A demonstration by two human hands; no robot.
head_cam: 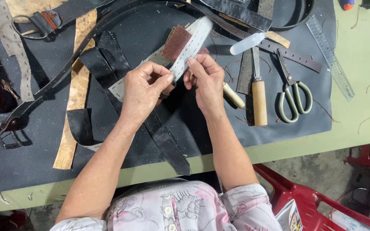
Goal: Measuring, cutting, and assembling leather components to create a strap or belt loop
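Both hands, left hand [144,87] and right hand [204,77], pinch the grey strip [189,45] above the dark sheet [150,38]; strip is already stitched, scissors [294,96] and knife [258,92] lie unused

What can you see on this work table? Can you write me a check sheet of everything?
Surface: green table with a dark leather sheet spread over it.
Job's things: pale stitched strip, pinched at one spot by both hands; reddish-brown sanding block beneath it.
Clutter: scissors, wooden-handled knife, clear ruler, black belts with a buckle, tan strips, loose threads.
Hands: left hand and right hand both shut on the strip.
Cables: nothing seen.
Surroundings: red plastic basket on the concrete floor, lower right.
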